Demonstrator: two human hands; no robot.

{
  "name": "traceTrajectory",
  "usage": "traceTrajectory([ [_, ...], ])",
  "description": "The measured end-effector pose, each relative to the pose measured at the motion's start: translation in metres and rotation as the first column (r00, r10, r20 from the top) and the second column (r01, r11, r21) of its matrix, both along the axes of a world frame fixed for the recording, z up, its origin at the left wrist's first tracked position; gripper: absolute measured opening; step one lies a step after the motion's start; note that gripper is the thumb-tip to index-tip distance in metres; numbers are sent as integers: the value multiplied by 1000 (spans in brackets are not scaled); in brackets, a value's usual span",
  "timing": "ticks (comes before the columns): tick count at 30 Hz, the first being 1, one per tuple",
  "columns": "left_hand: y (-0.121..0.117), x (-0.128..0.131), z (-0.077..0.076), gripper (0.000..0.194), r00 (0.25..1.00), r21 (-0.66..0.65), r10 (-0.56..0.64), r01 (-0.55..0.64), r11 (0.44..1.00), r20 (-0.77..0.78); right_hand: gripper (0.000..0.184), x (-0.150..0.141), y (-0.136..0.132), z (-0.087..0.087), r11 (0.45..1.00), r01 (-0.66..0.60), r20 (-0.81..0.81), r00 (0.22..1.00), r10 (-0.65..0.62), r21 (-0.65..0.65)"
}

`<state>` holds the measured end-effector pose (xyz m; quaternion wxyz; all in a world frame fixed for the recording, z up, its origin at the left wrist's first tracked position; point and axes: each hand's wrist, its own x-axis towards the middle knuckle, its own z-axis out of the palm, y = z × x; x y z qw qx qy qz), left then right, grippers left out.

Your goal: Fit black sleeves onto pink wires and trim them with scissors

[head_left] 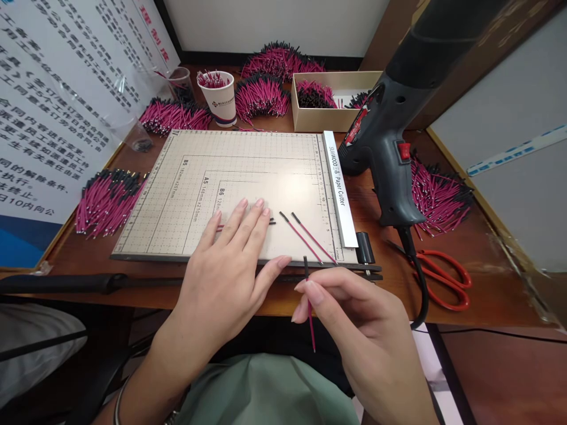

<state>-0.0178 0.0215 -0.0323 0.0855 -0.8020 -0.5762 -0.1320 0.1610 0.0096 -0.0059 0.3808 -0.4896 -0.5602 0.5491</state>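
My left hand lies flat with fingers spread on the paper cutter board, covering a few red wires with black tips that peek out past the fingertips. My right hand pinches one red wire with a black sleeve between thumb and fingers, held upright near the board's front edge. Two more red wires lie loose on the board just right of my left hand.
A black heat gun stands at the right, its cord trailing down. Red scissors lie beside it. Bundles of red wires lie around the board; a paper cup and a cardboard box hold more.
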Motion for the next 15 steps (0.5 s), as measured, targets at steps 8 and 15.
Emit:
traceTrajectory([
  [8, -2, -1, 0, 59, 990, 25, -17, 13, 1000, 138, 25, -6, 3, -4, 997, 76, -38, 996, -76, 8],
  [15, -26, 24, 15, 18, 595, -41, 71, -64, 997, 800, 23, -8, 5, 0, 999, 46, -107, 993, -46, -4],
])
